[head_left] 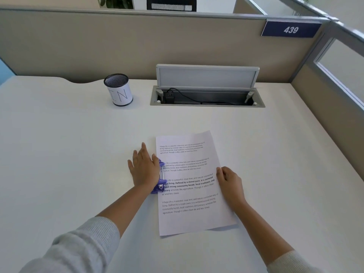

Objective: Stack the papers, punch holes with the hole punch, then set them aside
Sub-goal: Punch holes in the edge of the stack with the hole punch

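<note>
Head view: papers (192, 184) lie flat mid-desk (69, 144), slightly skewed, left edge fed into purple hole punch (161, 177). Left hand (143, 168) spread flat, palm down on punch, fingers not curled, pressing not gripping. Right hand (230, 181) rests on sheet's right edge w/ loosely bent fingers; can't tell if pinching. Paper prob. thin, floppy, slides easy; best pinned flat or taken by an edge. Punch looks rigid, small; press from top.
</note>
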Demonstrator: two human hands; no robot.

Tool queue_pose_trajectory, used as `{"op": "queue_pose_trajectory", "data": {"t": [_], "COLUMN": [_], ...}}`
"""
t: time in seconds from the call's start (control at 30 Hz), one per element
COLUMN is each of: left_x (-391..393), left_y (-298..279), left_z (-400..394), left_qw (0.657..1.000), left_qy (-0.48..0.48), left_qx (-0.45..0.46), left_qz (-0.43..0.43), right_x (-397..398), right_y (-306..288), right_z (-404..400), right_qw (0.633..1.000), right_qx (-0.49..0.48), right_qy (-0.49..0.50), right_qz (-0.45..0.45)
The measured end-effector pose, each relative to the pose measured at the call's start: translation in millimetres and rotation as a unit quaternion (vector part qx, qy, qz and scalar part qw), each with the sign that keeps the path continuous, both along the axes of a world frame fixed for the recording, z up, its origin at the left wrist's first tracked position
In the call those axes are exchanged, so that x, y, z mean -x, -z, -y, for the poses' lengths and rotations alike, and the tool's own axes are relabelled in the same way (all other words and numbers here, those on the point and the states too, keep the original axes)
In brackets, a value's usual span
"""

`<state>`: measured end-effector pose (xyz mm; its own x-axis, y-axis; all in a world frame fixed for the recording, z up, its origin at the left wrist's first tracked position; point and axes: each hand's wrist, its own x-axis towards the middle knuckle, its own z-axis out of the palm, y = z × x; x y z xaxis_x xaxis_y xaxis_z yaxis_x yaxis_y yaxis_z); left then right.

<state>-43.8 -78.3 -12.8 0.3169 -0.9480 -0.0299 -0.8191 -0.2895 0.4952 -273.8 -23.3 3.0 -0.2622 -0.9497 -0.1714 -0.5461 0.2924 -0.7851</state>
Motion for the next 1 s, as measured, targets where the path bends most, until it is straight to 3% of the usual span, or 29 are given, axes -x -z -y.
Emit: {"op": "queue_pose_trajectory", "data": {"t": [0.23,0.53,0.67,0.83,1.0], "left_x": [-3,-2,-1,-4,-15], "left_y": [11,10,1,-14,-16], "left_z": [-2,-2,-2,-3,-41], "left_qw": [0.999,1.0,1.0,0.989,0.975], "left_qy": [0.004,0.002,-0.008,-0.041,-0.126], "left_qx": [0.006,-0.005,-0.019,0.018,0.06], "left_qz": [0.035,0.02,-0.023,-0.142,-0.171], "right_x": [2,5,12,23,29], "right_y": [2,1,-3,-7,-3], "right_z": [2,1,-1,-9,-26], "right_qw": [1.0,0.999,0.997,0.99,0.989], "right_qx": [-0.009,-0.013,-0.027,-0.069,-0.077], "right_qy": [-0.01,-0.02,-0.04,-0.035,-0.033], "right_qz": [0.01,0.028,0.056,0.117,0.124]}}
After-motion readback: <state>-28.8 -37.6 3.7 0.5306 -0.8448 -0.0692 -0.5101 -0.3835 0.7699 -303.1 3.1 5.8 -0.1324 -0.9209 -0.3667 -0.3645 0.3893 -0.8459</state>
